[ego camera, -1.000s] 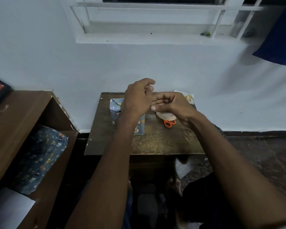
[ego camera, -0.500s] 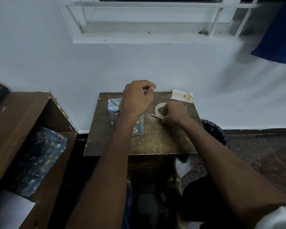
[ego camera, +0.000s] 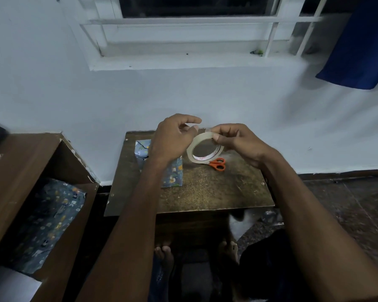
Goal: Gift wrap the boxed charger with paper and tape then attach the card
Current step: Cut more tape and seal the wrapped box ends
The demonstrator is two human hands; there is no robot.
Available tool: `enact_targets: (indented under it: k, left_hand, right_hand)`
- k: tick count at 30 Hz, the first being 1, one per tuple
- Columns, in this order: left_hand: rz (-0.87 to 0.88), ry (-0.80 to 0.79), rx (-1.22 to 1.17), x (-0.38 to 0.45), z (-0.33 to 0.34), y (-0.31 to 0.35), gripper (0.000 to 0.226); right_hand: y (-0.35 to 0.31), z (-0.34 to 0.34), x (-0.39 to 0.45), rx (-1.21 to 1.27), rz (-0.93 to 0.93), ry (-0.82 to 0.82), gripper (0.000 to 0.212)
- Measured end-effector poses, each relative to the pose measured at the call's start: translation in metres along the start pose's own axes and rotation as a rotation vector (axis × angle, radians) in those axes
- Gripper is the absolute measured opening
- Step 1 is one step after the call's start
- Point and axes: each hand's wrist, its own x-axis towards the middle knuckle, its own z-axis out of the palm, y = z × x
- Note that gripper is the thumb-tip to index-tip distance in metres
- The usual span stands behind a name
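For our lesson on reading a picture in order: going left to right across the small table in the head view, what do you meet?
wrapped box → left hand → roll of tape → scissors → right hand, which holds the roll of tape above the table.

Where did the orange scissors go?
The scissors lie on the small brown table, near its far right part, just under the tape roll that the right hand holds up, right of the wrapped box.
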Motion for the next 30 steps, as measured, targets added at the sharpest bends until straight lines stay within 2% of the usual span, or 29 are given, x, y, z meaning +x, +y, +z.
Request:
enact_targets:
  k: [5,12,21,25,30]
  left_hand:
    - [-0.04,-0.091,-0.197,-0.004,-0.008,0.008,0.016]
    - [-0.054,-0.133,-0.243,-0.006,-0.01,0.01,0.014]
    - [-0.061,-0.07,-0.36,-0.005,-0.009,0.008,0.011]
    - [-0.085,-0.051,-0.412,-0.005,-0.011,0.009,0.002]
    - [-0.168,0.024,-0.543,-0.005,-0.017,0.009,0.008]
  right_hand:
    - [-0.003,-0.004,-0.004,0.07,-0.035,-0.074,0.019]
    - [-0.005,-0.001,-0.004,0.045,-0.068,-0.061,0.022]
    - [-0.01,0.005,-0.005,0.031,-0.077,-0.075,0.021]
    - [-0.012,0.011,-0.004,0.053,-0.053,-0.193,0.023]
    - [-0.014,0.023,-0.002,0.095,-0.03,-0.293,0.024]
